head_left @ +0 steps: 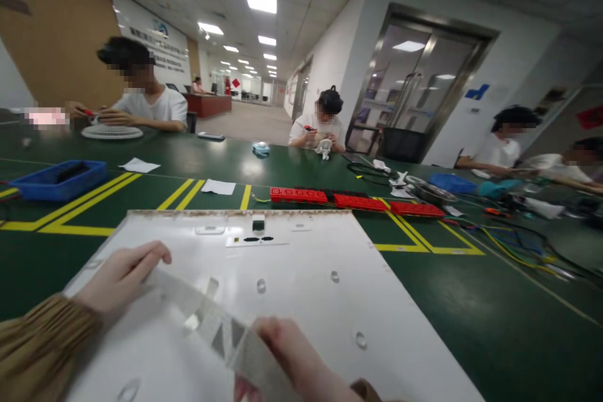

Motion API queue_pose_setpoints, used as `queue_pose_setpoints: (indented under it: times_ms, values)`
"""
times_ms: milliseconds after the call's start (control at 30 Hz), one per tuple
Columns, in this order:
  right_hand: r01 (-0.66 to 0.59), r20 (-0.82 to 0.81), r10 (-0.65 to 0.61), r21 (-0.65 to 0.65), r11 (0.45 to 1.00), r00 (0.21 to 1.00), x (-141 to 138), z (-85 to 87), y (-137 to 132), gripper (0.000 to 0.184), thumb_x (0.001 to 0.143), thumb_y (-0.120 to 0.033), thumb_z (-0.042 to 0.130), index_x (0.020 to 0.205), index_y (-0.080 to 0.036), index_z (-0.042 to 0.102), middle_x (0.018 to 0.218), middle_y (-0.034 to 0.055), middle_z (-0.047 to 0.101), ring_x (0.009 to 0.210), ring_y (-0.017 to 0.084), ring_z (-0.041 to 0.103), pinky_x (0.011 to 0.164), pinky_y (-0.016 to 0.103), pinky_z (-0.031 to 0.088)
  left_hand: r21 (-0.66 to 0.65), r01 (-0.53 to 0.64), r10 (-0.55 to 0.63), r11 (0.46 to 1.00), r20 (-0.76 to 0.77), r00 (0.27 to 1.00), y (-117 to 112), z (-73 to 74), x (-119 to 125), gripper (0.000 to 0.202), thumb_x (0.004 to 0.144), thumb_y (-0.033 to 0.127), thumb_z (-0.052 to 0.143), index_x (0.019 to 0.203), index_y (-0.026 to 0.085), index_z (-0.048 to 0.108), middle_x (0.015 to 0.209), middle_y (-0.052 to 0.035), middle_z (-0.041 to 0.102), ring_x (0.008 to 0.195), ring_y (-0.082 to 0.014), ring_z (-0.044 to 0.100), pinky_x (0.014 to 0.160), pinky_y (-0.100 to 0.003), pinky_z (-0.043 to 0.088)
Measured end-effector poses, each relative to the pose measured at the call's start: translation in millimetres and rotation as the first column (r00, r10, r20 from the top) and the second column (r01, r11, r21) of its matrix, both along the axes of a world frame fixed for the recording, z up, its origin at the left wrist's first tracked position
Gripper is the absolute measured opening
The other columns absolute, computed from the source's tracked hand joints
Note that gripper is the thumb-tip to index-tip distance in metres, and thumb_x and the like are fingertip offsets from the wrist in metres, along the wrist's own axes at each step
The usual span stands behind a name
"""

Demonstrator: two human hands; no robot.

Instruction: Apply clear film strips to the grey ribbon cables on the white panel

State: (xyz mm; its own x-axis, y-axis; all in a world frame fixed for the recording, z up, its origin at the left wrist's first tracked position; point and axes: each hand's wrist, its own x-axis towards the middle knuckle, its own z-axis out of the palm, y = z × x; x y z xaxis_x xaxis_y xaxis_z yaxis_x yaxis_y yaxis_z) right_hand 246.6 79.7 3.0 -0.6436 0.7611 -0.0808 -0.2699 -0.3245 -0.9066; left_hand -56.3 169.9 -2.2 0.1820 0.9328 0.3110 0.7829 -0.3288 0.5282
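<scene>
A long pale grey strip [202,314] with dark triangular patches stretches at a slant between my two hands; motion blur hides what it is made of. My left hand [125,273] is closed at its upper left end, fingers pressed together. Lower and to the right, my right hand [292,345] has its fingers wrapped round the other end. Below both hands lies a large white panel [301,289] with small raised rings, a few slots and a brownish, worn far edge. A reddish patch under my right hand cannot be made out.
Beyond the panel, red power strips [301,195] lie in a row on the green table [438,289]. A blue tray [61,180] stands at left, paper pieces [219,187] nearby. Cables [522,248] tangle at right. Several people sit working around the table.
</scene>
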Motion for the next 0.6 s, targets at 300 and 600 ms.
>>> queue_pose_setpoints:
  times_ms: [300,600]
  values:
    - [0.343,-0.241,-0.398,-0.242,0.908,0.885,8,-11.0,21,0.038,0.077,-0.048,0.056,0.076,-0.012,0.068,0.051,0.0008,0.056,0.044,0.011,0.05,0.046,0.021,0.036,-0.155,-0.116,0.16,0.981,0.313,0.936,-6,1.9,15,0.04,0.079,0.052,0.042,0.062,0.018,0.055,0.068,-0.0022,0.06,0.073,-0.021,0.056,0.068,-0.025,0.047]
    - [0.273,0.183,-0.287,0.098,0.957,0.94,12,6.4,-13,0.042,0.065,-0.062,0.059,0.073,-0.021,0.066,0.053,0.0023,0.05,0.049,0.014,0.047,0.049,0.027,0.035,-0.176,0.084,-0.046,0.981,0.211,0.976,-5,1.8,20,0.041,0.085,0.05,0.04,0.078,0.017,0.063,0.074,-0.0023,0.063,0.072,-0.0185,0.058,0.064,-0.023,0.047]
